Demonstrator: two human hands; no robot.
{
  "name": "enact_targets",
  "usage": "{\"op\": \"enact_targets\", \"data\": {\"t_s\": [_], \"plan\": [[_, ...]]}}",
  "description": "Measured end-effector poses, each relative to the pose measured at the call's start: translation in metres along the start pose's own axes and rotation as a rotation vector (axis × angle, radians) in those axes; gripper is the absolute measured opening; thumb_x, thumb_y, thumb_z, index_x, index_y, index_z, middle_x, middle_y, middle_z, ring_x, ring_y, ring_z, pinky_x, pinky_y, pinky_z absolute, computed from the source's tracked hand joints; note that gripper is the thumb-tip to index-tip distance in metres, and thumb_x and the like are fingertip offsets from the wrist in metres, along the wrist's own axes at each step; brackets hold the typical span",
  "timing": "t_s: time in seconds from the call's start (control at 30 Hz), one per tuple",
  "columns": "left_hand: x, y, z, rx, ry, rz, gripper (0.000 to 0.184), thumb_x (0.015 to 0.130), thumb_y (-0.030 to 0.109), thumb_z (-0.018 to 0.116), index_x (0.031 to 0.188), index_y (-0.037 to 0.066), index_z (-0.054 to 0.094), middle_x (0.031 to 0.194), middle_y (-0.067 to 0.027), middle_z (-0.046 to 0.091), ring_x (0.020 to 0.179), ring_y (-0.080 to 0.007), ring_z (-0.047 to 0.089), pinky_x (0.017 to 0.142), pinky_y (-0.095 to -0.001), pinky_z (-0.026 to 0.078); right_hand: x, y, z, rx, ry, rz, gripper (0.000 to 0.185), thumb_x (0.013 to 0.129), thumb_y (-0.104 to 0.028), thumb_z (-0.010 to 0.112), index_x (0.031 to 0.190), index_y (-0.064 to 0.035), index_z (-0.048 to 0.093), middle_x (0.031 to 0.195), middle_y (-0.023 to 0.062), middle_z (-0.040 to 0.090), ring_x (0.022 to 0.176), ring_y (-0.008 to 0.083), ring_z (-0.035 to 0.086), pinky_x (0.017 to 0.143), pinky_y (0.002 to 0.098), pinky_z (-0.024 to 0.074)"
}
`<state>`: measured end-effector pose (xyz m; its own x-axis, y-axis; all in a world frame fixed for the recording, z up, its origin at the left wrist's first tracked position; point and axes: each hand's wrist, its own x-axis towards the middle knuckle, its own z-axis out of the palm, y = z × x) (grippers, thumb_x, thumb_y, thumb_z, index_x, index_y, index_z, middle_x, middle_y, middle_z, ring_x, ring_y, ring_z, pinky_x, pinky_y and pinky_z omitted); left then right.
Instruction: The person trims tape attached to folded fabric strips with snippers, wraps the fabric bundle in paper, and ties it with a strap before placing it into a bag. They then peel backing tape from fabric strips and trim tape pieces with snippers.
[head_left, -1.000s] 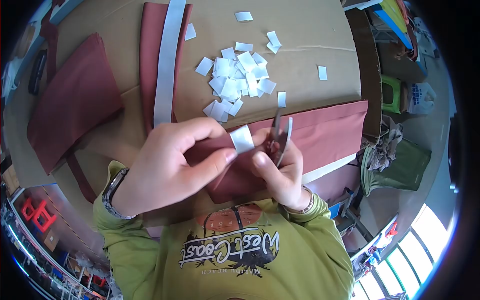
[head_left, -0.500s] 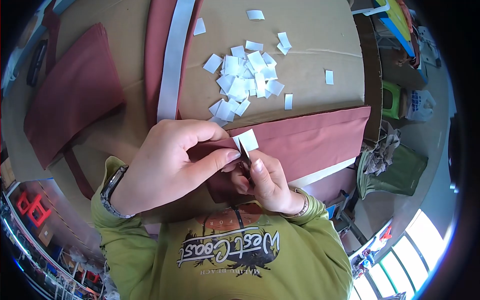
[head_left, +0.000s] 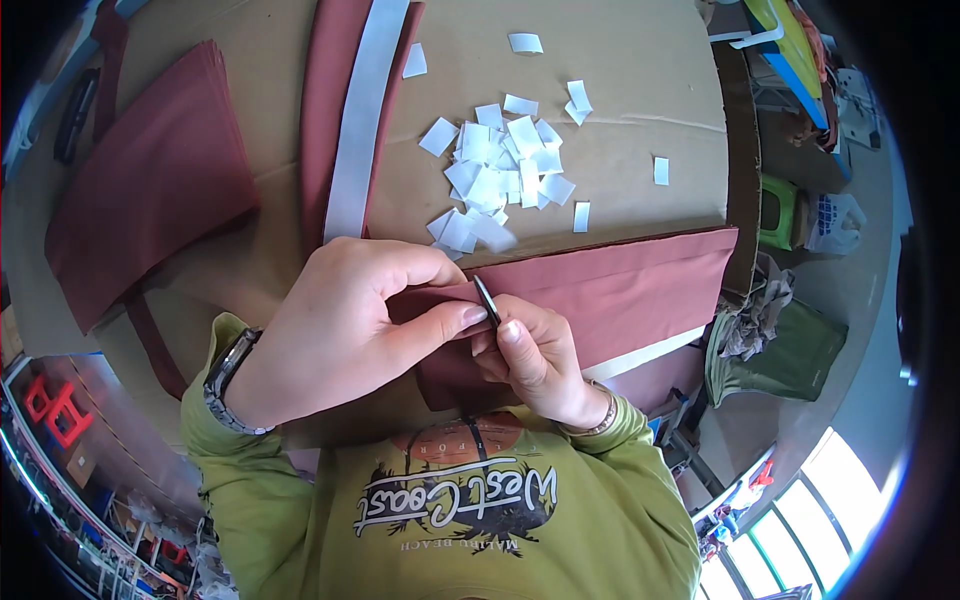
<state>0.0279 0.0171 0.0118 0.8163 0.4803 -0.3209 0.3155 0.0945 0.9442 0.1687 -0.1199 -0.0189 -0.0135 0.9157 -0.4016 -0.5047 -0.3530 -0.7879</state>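
Note:
My left hand, with a dark watch at the wrist, pinches the edge of a reddish-brown fabric piece between thumb and fingers. Small dark-bladed scissors are in my right hand, their blades together and pointing up beside my left fingertips. Just beyond my fingers a white slip is blurred at the lower edge of a pile of white slips. The fabric lies along the near edge of the cardboard surface.
On the left lie a folded reddish-brown fabric stack and a long fabric strip with a pale band. A dark tool lies at far left. To the right are a green stool and a green bag.
The scissors have moved in to my left fingertips and their blades have closed. The white slip at the fabric edge has come off toward the pile. The view has shifted slightly.

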Motion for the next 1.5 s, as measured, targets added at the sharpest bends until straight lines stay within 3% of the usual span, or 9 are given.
{"op": "enact_targets", "data": {"t_s": [0.33, 0.47, 0.63, 0.73, 0.83, 0.97, 1.27, 1.4, 1.5], "plan": [[-0.028, 0.02, 0.013, 0.372, 0.045, 0.004, 0.04, 0.065, 0.011, 0.07, 0.101, 0.006, 0.054, 0.064, -0.0043, 0.059, 0.052, -0.0158, 0.055, 0.05, -0.0248, 0.04, -0.013, -0.021, 0.007, -0.392, -0.012, -0.172, 0.008, 0.078, 0.002, 0.057, 0.086, -0.0001, 0.057, 0.063, -0.0003, 0.054, 0.048, 0.008, 0.039, 0.046, 0.0189, 0.0334], [-0.061, 0.029, -0.016, 0.87, -0.464, -0.023, 0.047, 0.067, 0.034, 0.067, 0.102, 0.009, 0.048, 0.063, -0.0073, 0.059, 0.055, -0.0274, 0.058, 0.046, -0.0329, 0.038, -0.031, -0.024, -0.012, -0.433, -0.663, -0.467, 0.006, 0.078, -0.007, 0.055, 0.081, -0.0051, 0.061, 0.06, -0.0014, 0.053, 0.043, 0.0107, 0.042, 0.044, 0.0243, 0.0357], [-0.087, 0.042, -0.033, 0.917, -0.741, -0.106, 0.048, 0.068, 0.042, 0.066, 0.1, 0.01, 0.05, 0.066, -0.0067, 0.061, 0.054, -0.025, 0.059, 0.049, -0.0313, 0.04, -0.083, -0.018, -0.046, 0.076, -0.788, -0.531, 0.012, 0.083, -0.009, 0.054, 0.077, -0.0053, 0.063, 0.049, -0.003, 0.045, 0.037, 0.0096, 0.034, 0.034, 0.0226, 0.0265], [-0.079, 0.042, -0.036, 0.774, -0.81, -0.139, 0.046, 0.069, 0.045, 0.065, 0.095, 0.009, 0.052, 0.068, -0.0053, 0.062, 0.053, -0.0243, 0.059, 0.05, -0.0311, 0.041, -0.099, -0.042, -0.102, 0.052, -0.709, -0.754, 0.015, 0.083, -0.01, 0.054, 0.077, -0.0042, 0.066, 0.043, -0.0007, 0.042, 0.031, 0.0099, 0.03, 0.031, 0.0231, 0.0229], [-0.06, 0.012, -0.026, 0.664, -0.812, -0.086, 0.038, 0.07, 0.037, 0.066, 0.09, 0.008, 0.053, 0.069, -0.0034, 0.062, 0.054, -0.0234, 0.058, 0.052, -0.0309, 0.041, -0.13, -0.059, -0.143, -0.18, -0.352, -0.758, 0.012, 0.077, -0.005, 0.052, 0.08, -0.0049, 0.064, 0.049, -0.0006, 0.045, 0.04, 0.0073, 0.036, 0.037, 0.0206, 0.0262], [-0.04, -0.021, -0.004, 0.572, -0.761, 0.011, 0.029, 0.071, 0.026, 0.068, 0.086, 0.006, 0.054, 0.07, -0.0017, 0.061, 0.055, -0.0228, 0.055, 0.054, -0.0307, 0.041, -0.137, -0.05, -0.186, -0.594, 1.071, -0.472, 0.013, 0.081, -0.008, 0.053, 0.092, -0.0023, 0.056, 0.082, 0.0036, 0.054, 0.067, 0.0073, 0.043, 0.064, 0.0167, 0.032], [-0.05, -0.022, 0.009, 0.813, -0.422, 0.201, 0.019, 0.073, 0.012, 0.064, 0.088, 0.003, 0.055, 0.067, -0.0027, 0.058, 0.049, -0.0209, 0.048, 0.05, -0.0293, 0.037, -0.068, -0.058, -0.216, -0.889, 1.114, -0.43, 0.015, 0.083, -0.017, 0.06, 0.084, -0.0027, 0.062, 0.071, -0.003, 0.052, 0.059, 0.0051, 0.041, 0.055, 0.016, 0.0326], [-0.048, -0.017, 0.001, 0.426, -0.012, -0.153, 0.011, 0.074, 0.007, 0.06, 0.083, 0.002, 0.056, 0.062, -0.0034, 0.057, 0.046, -0.0162, 0.044, 0.046, -0.0265, 0.033, -0.047, -0.066, -0.21, -0.916, 1.272, -0.376, 0.019, 0.082, -0.021, 0.062, 0.086, -0.0024, 0.063, 0.072, -0.0019, 0.056, 0.059, 0.0048, 0.042, 0.054, 0.0154, 0.0341], [-0.04, -0.013, 0.003, 0.405, 0.007, -0.181, 0.009, 0.074, 0.006, 0.059, 0.081, 0.002, 0.057, 0.059, -0.0037, 0.055, 0.044, -0.0149, 0.041, 0.044, -0.0257, 0.031, -0.046, -0.067, -0.213, -1.148, 1.343, -0.447, 0.02, 0.082, -0.022, 0.062, 0.088, -0.0027, 0.063, 0.073, -0.0012, 0.057, 0.059, 0.0045, 0.043, 0.054, 0.0152, 0.0347]]}}
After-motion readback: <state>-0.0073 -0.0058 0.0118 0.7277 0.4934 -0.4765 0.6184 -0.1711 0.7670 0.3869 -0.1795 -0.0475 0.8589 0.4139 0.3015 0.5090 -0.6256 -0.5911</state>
